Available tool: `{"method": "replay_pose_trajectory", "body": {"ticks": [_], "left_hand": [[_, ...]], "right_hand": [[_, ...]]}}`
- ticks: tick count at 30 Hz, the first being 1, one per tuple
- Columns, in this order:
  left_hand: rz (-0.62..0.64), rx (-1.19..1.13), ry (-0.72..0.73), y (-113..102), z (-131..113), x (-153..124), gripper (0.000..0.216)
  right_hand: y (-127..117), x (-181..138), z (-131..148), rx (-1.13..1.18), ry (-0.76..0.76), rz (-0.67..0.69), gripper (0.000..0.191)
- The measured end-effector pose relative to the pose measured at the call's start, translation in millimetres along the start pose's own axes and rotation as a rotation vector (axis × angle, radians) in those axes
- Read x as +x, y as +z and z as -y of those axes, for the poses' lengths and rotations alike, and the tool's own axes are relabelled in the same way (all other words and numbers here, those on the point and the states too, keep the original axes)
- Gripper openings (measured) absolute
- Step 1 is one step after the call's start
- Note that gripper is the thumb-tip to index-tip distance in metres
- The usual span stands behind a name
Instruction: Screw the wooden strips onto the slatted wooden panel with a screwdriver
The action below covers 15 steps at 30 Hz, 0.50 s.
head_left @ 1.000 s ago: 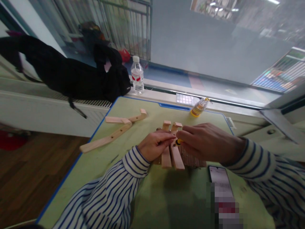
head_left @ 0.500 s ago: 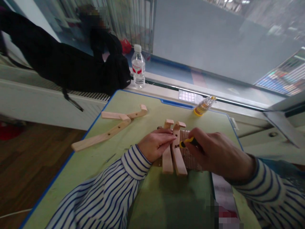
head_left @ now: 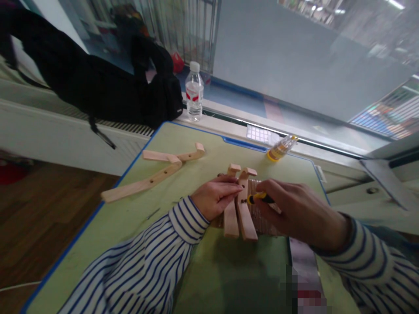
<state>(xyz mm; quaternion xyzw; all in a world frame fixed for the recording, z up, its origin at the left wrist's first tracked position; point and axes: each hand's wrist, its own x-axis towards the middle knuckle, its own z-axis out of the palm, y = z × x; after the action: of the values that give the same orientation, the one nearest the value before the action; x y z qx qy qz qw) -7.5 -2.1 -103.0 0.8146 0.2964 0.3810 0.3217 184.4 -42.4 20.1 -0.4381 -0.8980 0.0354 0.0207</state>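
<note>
Right hand (head_left: 293,209), drawn back, pinched a yellow-black tool (head_left: 259,195), baring a dark fastener (head_left: 244,201); left hand (head_left: 214,198) overlay wooden hooks (head_left: 247,221), its grip unclear.

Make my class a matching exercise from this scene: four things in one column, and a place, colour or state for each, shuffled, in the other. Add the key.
Things
1. Right hand
2. Tabletop
3. Left hand
4. White-capped bottle

Place, colour or state
A. Pale green with a blue edge
B. Fingers laid over hooked wooden pieces
C. Standing on the white sill, beside a black bag
D. Holding a yellow-and-black tool

Right pairs: 1-D, 2-A, 3-B, 4-C
</note>
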Motion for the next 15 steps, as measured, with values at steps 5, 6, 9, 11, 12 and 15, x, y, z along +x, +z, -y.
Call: {"method": "replay_pose_trajectory", "body": {"ticks": [5,6,9,11,12,15], "left_hand": [[-0.01,0.008,0.022,1,0,0,0.027],[-0.012,0.007,0.023,1,0,0,0.027],[-0.014,-0.006,0.018,1,1,-1,0.027],[-0.016,-0.013,0.013,2,2,-1,0.027],[-0.018,-0.013,0.01,2,2,-1,0.027],[-0.014,-0.007,0.011,2,3,-2,0.027]], "right_hand": [[-11,4,0,0.068,-0.068,0.163,0.023],[-14,5,0,0.051,-0.089,0.179,0.023],[-23,8,0,0.0,-0.175,0.218,0.022],[-27,11,1,-0.017,-0.227,0.246,0.019],[-28,13,1,-0.024,-0.246,0.257,0.019],[-29,17,1,-0.027,-0.279,0.275,0.019]]}}
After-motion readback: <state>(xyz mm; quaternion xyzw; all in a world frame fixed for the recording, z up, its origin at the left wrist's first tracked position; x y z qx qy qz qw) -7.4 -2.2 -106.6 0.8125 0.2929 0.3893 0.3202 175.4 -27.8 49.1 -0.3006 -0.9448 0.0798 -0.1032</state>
